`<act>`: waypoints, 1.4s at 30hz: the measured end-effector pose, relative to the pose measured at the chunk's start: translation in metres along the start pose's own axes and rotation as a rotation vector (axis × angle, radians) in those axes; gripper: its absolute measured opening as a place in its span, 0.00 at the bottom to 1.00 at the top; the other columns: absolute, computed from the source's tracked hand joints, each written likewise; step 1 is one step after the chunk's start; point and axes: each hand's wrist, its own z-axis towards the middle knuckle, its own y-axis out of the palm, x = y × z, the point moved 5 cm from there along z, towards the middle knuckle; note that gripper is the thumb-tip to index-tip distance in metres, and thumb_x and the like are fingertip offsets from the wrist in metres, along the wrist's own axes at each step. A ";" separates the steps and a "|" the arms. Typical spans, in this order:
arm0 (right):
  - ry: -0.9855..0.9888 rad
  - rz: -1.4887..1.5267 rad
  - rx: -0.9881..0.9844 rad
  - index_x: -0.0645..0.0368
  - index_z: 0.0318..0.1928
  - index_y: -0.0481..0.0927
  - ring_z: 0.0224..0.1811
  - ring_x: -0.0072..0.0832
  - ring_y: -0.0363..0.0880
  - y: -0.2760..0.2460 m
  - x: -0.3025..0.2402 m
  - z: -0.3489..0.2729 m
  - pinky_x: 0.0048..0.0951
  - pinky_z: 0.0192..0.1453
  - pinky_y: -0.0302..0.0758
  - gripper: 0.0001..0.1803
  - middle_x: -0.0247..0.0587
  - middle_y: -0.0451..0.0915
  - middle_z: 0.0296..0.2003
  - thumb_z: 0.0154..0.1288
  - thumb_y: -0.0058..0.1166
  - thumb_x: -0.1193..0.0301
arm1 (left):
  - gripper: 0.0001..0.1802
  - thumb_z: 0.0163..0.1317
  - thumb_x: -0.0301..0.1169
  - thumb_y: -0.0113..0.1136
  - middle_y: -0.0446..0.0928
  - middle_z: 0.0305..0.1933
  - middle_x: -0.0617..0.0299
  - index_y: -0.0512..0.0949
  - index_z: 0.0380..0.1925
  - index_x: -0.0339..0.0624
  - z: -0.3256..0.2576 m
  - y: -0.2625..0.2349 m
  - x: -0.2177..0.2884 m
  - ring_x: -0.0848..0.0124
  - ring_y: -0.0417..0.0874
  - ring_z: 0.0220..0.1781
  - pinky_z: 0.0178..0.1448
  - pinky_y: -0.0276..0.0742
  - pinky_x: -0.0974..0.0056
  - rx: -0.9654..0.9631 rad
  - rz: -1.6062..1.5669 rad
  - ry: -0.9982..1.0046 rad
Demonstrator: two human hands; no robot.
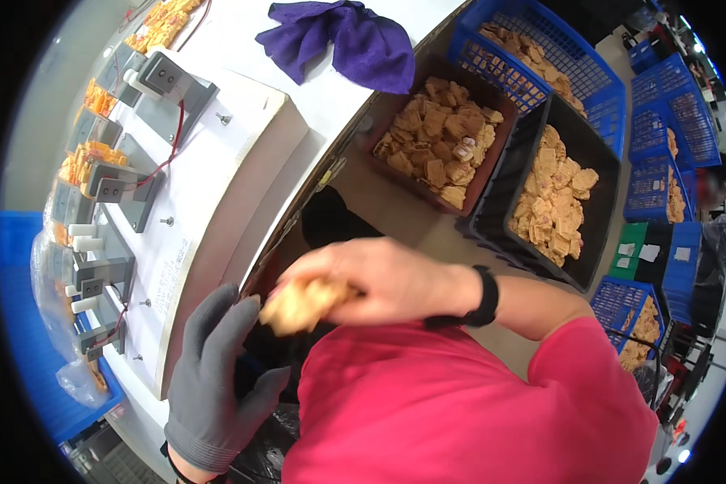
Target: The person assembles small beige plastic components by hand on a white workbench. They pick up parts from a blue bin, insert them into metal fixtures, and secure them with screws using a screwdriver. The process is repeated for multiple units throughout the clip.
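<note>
My right hand [355,278], bare and with a black band at the wrist, is closed on a tan moulded piece [302,306], blurred by motion; I cannot tell if it is one piece or a few. My left hand [218,375] wears a grey knitted glove. Its fingers are stretched out and the thumb stands apart, with nothing seen in it. The fingertips are close beside the piece, and a gap between them cannot be judged. Beyond both hands stands a white bench fixture [218,169] with grey brackets [165,77] and red wires.
A purple cloth [343,40] lies on the white tabletop. To the right, a brown bin [488,177], a black bin [597,210] and a blue crate [609,89] hold heaped tan pieces. More blue crates [673,105] line the far right. Orange-yellow pieces [93,161] sit behind the brackets.
</note>
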 end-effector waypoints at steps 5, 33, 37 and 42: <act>0.580 -0.432 0.203 0.57 0.54 0.75 0.48 0.45 0.82 -0.078 0.133 -0.080 0.39 0.51 0.78 0.22 0.51 0.82 0.44 0.59 0.61 0.65 | 0.37 0.44 0.18 0.66 0.69 0.62 0.45 0.69 0.60 0.38 -0.030 0.000 -0.021 0.51 0.73 0.64 0.63 0.71 0.56 0.145 -0.102 -0.059; -0.454 -0.826 0.069 0.58 0.40 0.77 0.43 0.34 0.73 0.011 -0.039 0.139 0.35 0.46 0.69 0.17 0.36 0.72 0.37 0.51 0.66 0.66 | 0.23 0.78 0.38 0.36 0.77 0.53 0.45 0.74 0.54 0.31 -0.118 0.026 -0.130 0.51 0.78 0.53 0.59 0.75 0.49 1.226 0.334 -0.217; -0.549 -0.879 0.039 0.55 0.34 0.78 0.42 0.32 0.72 0.023 -0.030 0.148 0.34 0.46 0.69 0.14 0.35 0.71 0.35 0.48 0.67 0.67 | 0.18 0.76 0.35 0.43 0.77 0.53 0.46 0.75 0.52 0.32 -0.114 0.033 -0.132 0.52 0.78 0.53 0.60 0.74 0.49 1.266 0.574 -0.182; -0.534 -0.867 -0.094 0.56 0.33 0.77 0.40 0.33 0.73 0.037 -0.027 0.164 0.34 0.43 0.70 0.11 0.36 0.71 0.34 0.49 0.65 0.69 | 0.17 0.73 0.36 0.51 0.77 0.54 0.47 0.76 0.52 0.36 -0.117 0.040 -0.139 0.46 0.76 0.56 0.61 0.71 0.42 1.365 0.489 -0.198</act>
